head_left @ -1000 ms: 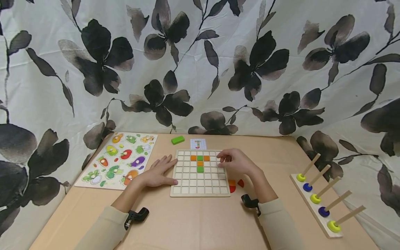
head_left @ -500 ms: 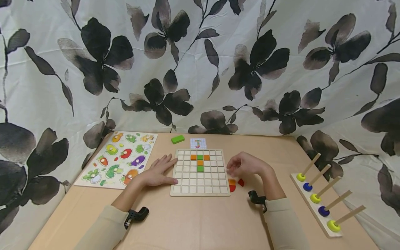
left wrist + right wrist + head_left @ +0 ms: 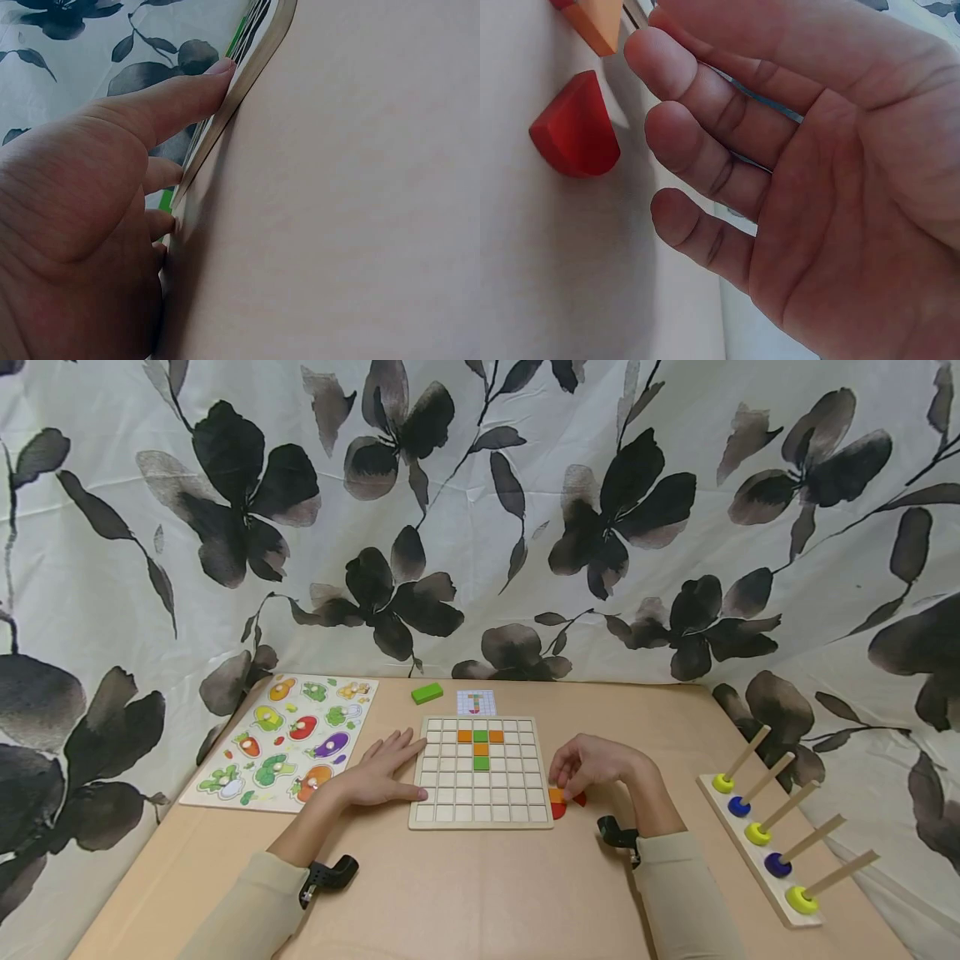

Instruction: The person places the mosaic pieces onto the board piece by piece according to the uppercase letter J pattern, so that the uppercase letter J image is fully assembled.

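Note:
A pale wooden grid board [image 3: 442, 793] lies at mid-table, with several orange and green squares [image 3: 481, 749] forming a T in its cells. My left hand [image 3: 382, 772] lies along the board's left edge, fingers spread. In the left wrist view its thumb [image 3: 180, 101] touches the board's rim [image 3: 259, 64]. My right hand [image 3: 600, 762] hovers at the board's right side, fingers bent and nothing seen between them. Just beyond its fingertips are an orange block [image 3: 596, 26] and a red curved piece [image 3: 576, 127]. Another red piece [image 3: 558, 811] lies beside the orange one.
Behind the board lie a small pattern card [image 3: 476, 702] and a green block [image 3: 427, 693]. A vegetable picture board [image 3: 285, 739] is at the left. A peg stand [image 3: 765, 852] with yellow and blue rings stands at the right. A floral curtain [image 3: 480, 527] hangs behind the table.
My right hand has moved from the board's upper right cells, rightward and down to the orange and red pieces. My left hand has stayed at the board's edge.

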The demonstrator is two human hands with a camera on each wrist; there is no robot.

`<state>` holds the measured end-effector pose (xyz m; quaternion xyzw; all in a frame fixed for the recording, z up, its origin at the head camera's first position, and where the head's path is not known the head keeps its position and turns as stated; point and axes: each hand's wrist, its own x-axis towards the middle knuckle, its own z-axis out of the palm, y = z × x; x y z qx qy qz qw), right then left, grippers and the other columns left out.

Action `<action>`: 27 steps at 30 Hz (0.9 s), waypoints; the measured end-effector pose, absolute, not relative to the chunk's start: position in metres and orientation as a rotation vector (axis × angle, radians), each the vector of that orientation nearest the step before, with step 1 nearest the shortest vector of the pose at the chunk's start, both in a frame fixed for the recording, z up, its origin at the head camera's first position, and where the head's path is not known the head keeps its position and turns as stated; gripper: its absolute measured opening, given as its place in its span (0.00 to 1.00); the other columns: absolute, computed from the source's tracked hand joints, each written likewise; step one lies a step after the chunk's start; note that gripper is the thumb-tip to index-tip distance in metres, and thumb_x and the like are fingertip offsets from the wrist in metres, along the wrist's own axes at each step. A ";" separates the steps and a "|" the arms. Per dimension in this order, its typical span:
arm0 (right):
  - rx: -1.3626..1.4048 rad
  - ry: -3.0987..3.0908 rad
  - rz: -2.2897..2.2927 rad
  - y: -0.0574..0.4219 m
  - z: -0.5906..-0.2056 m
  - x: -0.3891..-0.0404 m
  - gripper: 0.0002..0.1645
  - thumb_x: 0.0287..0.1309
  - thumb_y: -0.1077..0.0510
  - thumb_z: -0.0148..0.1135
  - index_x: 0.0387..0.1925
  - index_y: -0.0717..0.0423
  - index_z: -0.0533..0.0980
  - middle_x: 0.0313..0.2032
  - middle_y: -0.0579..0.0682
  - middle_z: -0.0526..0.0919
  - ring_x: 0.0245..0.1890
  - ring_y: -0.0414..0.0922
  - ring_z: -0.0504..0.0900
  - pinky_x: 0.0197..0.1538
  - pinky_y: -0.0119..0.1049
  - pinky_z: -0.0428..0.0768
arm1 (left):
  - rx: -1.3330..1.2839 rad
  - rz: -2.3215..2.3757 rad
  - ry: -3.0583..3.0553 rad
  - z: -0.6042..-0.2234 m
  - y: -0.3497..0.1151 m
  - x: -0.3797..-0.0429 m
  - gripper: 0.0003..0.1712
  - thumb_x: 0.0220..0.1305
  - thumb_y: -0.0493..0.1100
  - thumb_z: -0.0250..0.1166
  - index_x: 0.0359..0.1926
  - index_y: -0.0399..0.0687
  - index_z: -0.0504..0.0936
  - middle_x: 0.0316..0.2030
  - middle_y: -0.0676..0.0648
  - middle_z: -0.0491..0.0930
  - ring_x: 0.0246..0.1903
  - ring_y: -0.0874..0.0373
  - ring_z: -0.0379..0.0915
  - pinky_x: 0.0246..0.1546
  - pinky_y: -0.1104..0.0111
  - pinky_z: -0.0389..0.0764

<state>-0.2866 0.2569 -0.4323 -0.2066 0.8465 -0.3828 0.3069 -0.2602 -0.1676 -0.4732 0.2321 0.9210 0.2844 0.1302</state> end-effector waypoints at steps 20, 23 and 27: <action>-0.596 2.293 -0.896 0.247 -0.435 -0.284 0.13 0.48 0.71 0.78 0.36 0.61 0.84 0.28 0.49 0.79 0.32 0.46 0.76 0.34 0.34 0.74 | 0.676 0.831 2.680 -0.473 -0.168 -0.261 0.57 0.62 0.66 0.70 0.83 0.50 0.55 0.84 0.36 0.39 0.83 0.36 0.27 0.80 0.40 0.31; -0.600 2.306 -0.887 0.245 -0.436 -0.285 0.13 0.48 0.71 0.78 0.35 0.61 0.83 0.28 0.49 0.78 0.32 0.46 0.75 0.33 0.34 0.74 | 0.682 0.831 2.679 -0.474 -0.168 -0.261 0.57 0.62 0.66 0.70 0.83 0.50 0.55 0.84 0.36 0.39 0.83 0.36 0.27 0.80 0.39 0.31; -0.576 2.317 -0.870 0.243 -0.437 -0.285 0.13 0.47 0.72 0.79 0.34 0.60 0.83 0.27 0.48 0.77 0.31 0.45 0.75 0.32 0.34 0.73 | 0.681 0.829 2.677 -0.475 -0.169 -0.261 0.58 0.62 0.67 0.70 0.83 0.50 0.54 0.84 0.36 0.39 0.83 0.36 0.27 0.80 0.40 0.31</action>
